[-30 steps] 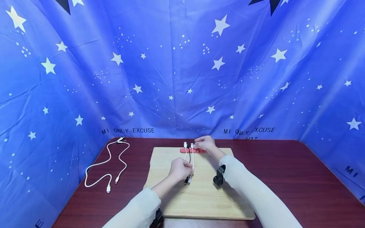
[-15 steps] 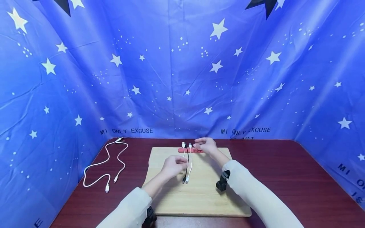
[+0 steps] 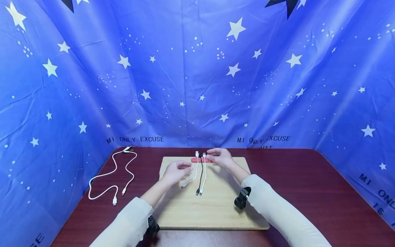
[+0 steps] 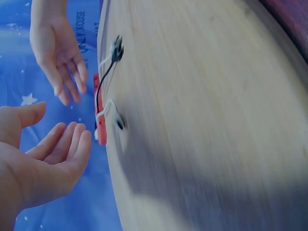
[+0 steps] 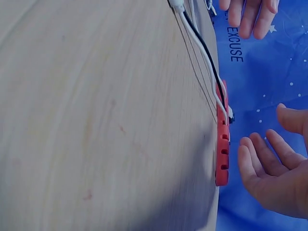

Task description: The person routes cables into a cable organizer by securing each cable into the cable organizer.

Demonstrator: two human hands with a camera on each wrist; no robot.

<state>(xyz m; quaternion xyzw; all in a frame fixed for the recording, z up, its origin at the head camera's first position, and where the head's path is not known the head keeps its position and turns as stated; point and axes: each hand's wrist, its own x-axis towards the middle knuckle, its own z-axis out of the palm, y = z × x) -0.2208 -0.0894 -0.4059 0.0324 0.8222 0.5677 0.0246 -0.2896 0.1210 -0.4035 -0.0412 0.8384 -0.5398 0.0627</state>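
Observation:
Along the far edge of the wooden board lies a red slotted cable holder. Two white USB cables and a black cable sit in its slots, plugs at the back, other ends on the board. The leftmost white cable bends toward the left. My left hand hovers left of that cable, fingers relaxed, nothing held. At the holder's right end hovers my right hand, fingers loosely extended and holding nothing; the right wrist view shows bare slots beside it.
The wooden board rests on a dark red table. Another white cable lies loosely looped on the table at the left. A blue starry curtain surrounds the table's back and sides.
My left hand has let go of the cables and moved left and back. The leftmost white cable's free end has shifted left, apart from the other two. My right hand stays near the holder.

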